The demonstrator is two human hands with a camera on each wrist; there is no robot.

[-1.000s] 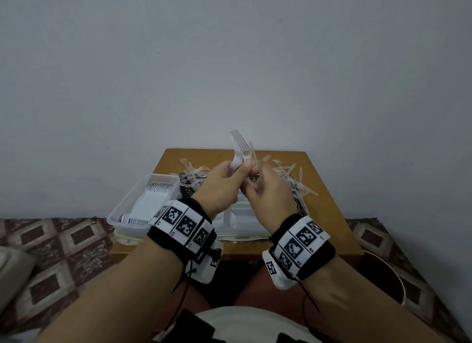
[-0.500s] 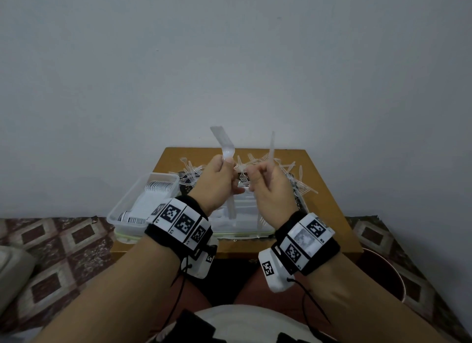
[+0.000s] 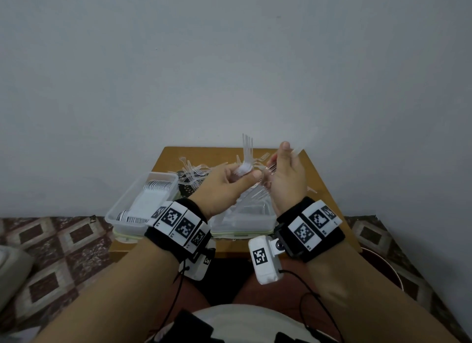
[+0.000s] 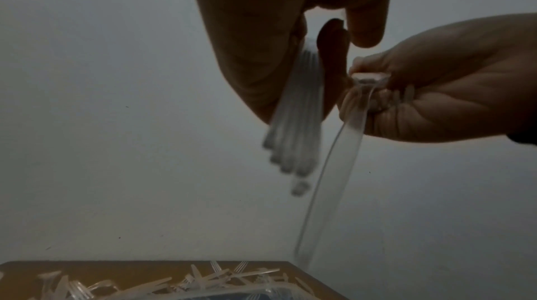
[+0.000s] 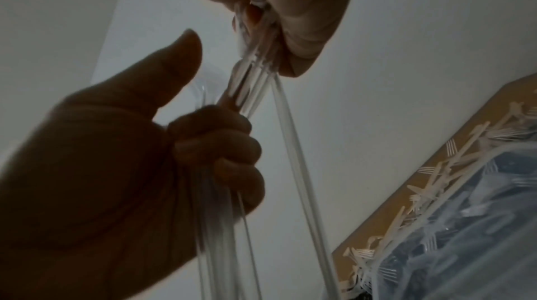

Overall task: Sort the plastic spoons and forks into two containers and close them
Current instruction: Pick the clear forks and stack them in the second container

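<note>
The forks, and the few spoons that may have been among them, lay mostly in a loose heap at the far side of the wooden table, behind two clear containers: the left container already held neat rows of white cutlery, while the right container sat directly beneath the raised hands, with clear pieces in it. Both hands were held up over that right container, close together. The left hand pinched a stacked bundle of forks between thumb and curled fingers, the tines pointing up and away and the handles running down through the fist toward the container (the left wrist view showed the handle ends fanned out below the palm). The right hand, just beside it, had its fingers curled round several clear pieces of its own, their long axes nearly upright and roughly parallel to the bundle; whether these were forks or spoons could not be told. The coming move seemed to turn on this parallel lie: the right hand's pieces stood close enough to nest into the left hand's stack, tines matching, before the whole bundle went down lengthwise into the container below.
</note>
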